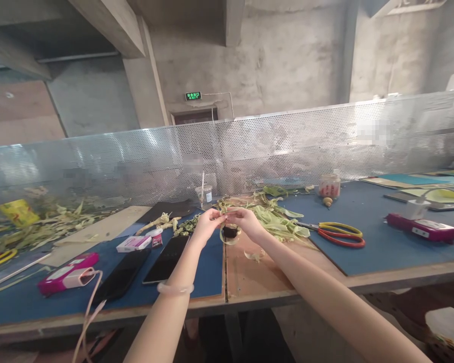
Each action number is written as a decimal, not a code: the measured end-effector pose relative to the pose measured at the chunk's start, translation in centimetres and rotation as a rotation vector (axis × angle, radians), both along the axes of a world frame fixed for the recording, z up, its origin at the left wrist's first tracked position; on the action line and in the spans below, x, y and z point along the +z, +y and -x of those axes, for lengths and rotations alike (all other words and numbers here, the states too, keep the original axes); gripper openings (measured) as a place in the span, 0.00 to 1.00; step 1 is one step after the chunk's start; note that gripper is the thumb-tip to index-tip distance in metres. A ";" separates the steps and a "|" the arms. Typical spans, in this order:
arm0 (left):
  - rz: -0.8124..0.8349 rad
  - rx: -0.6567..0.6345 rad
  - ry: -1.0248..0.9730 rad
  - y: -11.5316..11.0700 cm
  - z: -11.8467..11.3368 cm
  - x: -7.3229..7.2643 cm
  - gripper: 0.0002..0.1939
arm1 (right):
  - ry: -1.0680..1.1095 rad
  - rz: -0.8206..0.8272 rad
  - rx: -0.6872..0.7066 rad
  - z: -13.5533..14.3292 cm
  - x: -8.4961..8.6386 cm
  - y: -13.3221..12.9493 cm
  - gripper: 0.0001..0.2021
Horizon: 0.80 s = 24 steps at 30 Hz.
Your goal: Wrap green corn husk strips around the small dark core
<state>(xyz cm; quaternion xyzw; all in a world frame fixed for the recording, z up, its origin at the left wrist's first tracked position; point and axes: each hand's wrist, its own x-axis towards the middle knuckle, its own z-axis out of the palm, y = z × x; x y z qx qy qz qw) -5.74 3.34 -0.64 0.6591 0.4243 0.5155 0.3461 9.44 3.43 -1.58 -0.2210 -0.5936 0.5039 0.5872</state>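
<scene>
My left hand (208, 224) and my right hand (245, 222) meet over the middle of the table with fingertips pinched together. Between them they grip a thin pale leaf strip (223, 236), partly covered by the fingers; it seems to curl down in a loop. A small dark thing (231, 231) shows just below the fingertips; its kind is unclear. To the right of my right hand lies a pile of pale green leaves (280, 219). Close to my left hand are a heap of small dark green knotted pieces (186, 227) and a black phone (166, 259).
Scissors (340, 235) with red and yellow handles point toward the leaves. A glass jar (329, 186) stands behind them. A magenta power strip (419, 228) lies right, another (68, 272) left, near a second phone (123, 275) and a small box (134, 244). A perforated metal panel (136, 161) runs along the back.
</scene>
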 end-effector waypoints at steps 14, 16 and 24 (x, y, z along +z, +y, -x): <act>0.138 -0.043 -0.079 -0.3 0.1 0.1 0.10 | -0.216 -0.126 -0.097 -0.2 0.0 -0.1 0.18; 0.135 -0.023 -0.088 -0.2 0.2 0.1 0.10 | -0.257 -0.159 -0.106 -0.1 0.0 -0.2 0.21; 0.110 -0.049 -0.148 -0.1 0.1 0.2 0.13 | -0.284 -0.266 -0.186 0.7 -0.6 0.0 0.25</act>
